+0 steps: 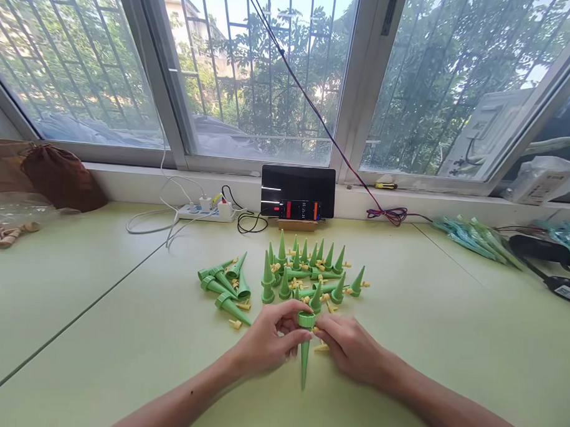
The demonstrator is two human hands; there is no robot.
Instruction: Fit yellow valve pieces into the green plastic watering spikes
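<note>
My left hand (271, 334) is closed around the collar of a green plastic watering spike (305, 351), its thumb in front and a finger over the rim. The spike hangs point down with its wide round opening up. Close against its right side, my right hand (350, 346) pinches a small yellow valve (315, 330), mostly covered by the fingers. Just beyond the hands, many green spikes (337, 290) stand point up on their caps, with yellow valves sticking out of some. Left of them lies a loose pile of green spikes (232, 306). A yellow valve (322, 348) lies under the right fingers.
A tablet (298, 183) leans at the window sill with a phone (300, 209) before it. Behind left are a power strip (205, 212) with cables and a brown bag (62, 178). Blue and green plastic packs (475, 239) and a black strap (545, 254) lie right.
</note>
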